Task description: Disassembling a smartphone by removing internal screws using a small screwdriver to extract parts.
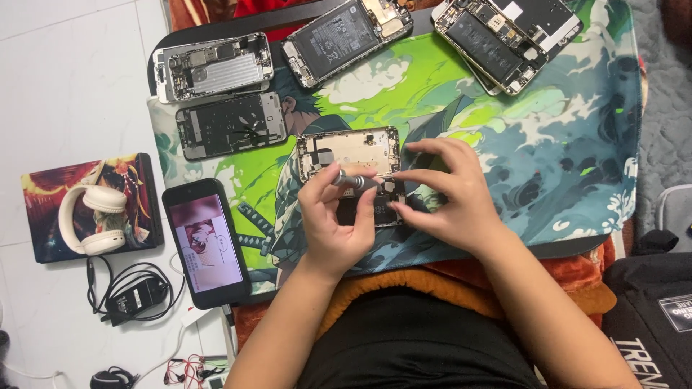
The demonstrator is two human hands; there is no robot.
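Work looks midway: opened phone (351, 160) lies back-off on the illustrated mat (504, 130), left hand (337, 216) gripping a small metal screwdriver (351, 179) over it, right hand (450, 191) steadying its edge with loosely curled fingers; innards remain inside

Opened phone's (351, 155) lower half under hands.

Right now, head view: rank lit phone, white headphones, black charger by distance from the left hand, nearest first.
From the left hand:
1. Lit phone, just to its left, at the mat's edge.
2. Black charger, farther left and lower, on the floor.
3. White headphones, far left, on a picture-covered pad.
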